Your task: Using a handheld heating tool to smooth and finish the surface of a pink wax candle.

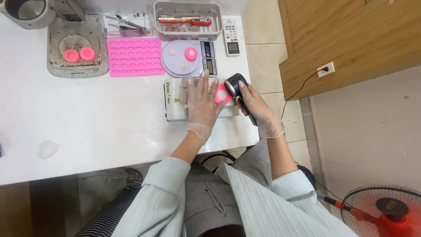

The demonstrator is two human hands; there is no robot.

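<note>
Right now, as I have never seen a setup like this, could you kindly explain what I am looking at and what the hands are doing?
This is one picture from a camera worn on a person's head, looking down at their own two gloved hands over a white table. The left hand lies flat on a pink piece that sits on a small machine. The right hand holds a black handheld device with its round head against that pink piece. Behind them stands a kitchen scale with a pink lump on it, a pink mould, a grey tray with two pink pieces, a basket and a remote. A red fan stands on the floor at the lower right.
</note>
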